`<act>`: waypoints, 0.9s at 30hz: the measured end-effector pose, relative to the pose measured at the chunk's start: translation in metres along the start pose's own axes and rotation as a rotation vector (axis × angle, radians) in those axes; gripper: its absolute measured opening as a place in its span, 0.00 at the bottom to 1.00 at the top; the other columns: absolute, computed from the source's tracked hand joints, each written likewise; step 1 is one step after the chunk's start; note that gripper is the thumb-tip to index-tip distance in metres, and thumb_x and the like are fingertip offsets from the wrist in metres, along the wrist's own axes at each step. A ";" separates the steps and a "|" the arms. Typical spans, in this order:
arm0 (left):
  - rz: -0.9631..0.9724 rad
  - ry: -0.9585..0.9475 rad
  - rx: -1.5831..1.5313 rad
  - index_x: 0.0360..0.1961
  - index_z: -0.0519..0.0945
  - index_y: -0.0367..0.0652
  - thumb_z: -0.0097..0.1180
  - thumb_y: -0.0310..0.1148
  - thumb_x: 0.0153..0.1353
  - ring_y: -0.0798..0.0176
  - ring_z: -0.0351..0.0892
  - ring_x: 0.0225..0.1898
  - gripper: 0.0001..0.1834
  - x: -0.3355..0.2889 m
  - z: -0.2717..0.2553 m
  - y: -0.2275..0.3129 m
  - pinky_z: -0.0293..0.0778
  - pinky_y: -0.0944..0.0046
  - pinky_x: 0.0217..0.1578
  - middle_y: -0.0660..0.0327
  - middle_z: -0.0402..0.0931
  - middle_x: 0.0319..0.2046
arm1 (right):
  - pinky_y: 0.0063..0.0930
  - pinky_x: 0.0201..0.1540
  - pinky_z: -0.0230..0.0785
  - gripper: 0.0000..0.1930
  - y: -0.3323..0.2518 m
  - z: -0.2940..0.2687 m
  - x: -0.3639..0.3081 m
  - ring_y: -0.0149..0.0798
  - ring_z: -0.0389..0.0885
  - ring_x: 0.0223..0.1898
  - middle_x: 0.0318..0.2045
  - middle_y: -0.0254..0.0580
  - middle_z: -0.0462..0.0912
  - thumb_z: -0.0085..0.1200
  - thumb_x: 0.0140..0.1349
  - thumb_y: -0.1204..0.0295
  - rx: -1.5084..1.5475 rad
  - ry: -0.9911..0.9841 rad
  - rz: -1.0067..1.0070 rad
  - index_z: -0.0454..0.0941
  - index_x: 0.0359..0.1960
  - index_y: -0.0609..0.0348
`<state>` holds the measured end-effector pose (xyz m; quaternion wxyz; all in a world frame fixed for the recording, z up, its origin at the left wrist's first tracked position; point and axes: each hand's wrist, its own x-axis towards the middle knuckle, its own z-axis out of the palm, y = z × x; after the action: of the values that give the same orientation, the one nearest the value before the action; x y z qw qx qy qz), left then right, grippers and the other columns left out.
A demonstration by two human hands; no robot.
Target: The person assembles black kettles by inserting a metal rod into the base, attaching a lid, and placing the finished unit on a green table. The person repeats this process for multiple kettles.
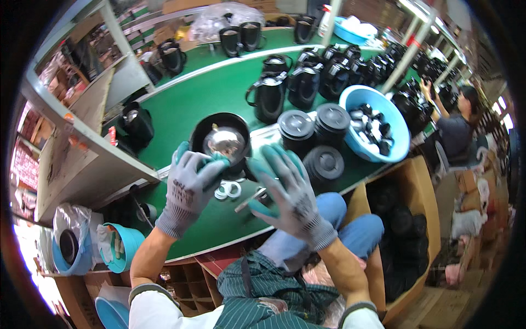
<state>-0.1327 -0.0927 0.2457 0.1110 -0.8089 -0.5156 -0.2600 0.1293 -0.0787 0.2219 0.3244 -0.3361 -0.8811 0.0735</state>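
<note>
A round black housing (198,133) stands on the green bench in front of me, a shiny domed metal part (226,141) inside it. My left hand (192,183), in a grey glove with teal fingertips, is closed at the housing's near left side. My right hand (287,189), gloved alike, is raised to the right of the housing, its fingers apart and blurred by motion; I see nothing in it. Beside its thumb is a slim metal rod (247,201). White rings (227,190) lie on the bench between the hands.
Stacked black lids (296,125) and a blue basin (402,140) of small parts stand to the right. Black jugs (269,98) line the bench behind. An open carton (427,197) holds black parts at my right. Blue tubs (131,247) stand left. A co-worker (457,126) sits far right.
</note>
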 end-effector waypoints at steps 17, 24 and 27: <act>-0.485 -0.586 -1.011 0.71 0.69 0.37 0.62 0.36 0.68 0.59 0.79 0.57 0.33 -0.151 0.119 0.033 0.74 0.60 0.62 0.55 0.79 0.61 | 0.47 0.70 0.69 0.23 -0.004 -0.060 -0.133 0.60 0.74 0.69 0.64 0.66 0.75 0.81 0.45 0.67 0.631 0.287 0.251 0.81 0.41 0.58; -0.782 -0.653 -1.549 0.73 0.67 0.40 0.63 0.37 0.68 0.58 0.76 0.62 0.35 -0.155 0.170 0.061 0.71 0.59 0.65 0.54 0.75 0.65 | 0.59 0.76 0.51 0.30 -0.004 -0.027 -0.120 0.64 0.61 0.75 0.73 0.63 0.65 0.78 0.48 0.65 0.663 -0.097 0.166 0.79 0.55 0.50; -0.793 -0.678 -1.563 0.73 0.67 0.40 0.63 0.37 0.68 0.57 0.75 0.62 0.35 -0.156 0.186 0.064 0.71 0.58 0.66 0.54 0.74 0.66 | 0.57 0.77 0.44 0.40 0.015 -0.035 -0.099 0.60 0.59 0.77 0.74 0.61 0.63 0.76 0.51 0.59 0.628 -0.204 0.182 0.74 0.67 0.50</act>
<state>-0.0705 -0.1591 0.0118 -0.7163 -0.4520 -0.4376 -0.3020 0.2157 -0.1337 0.1923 0.3146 -0.2880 -0.8097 0.4032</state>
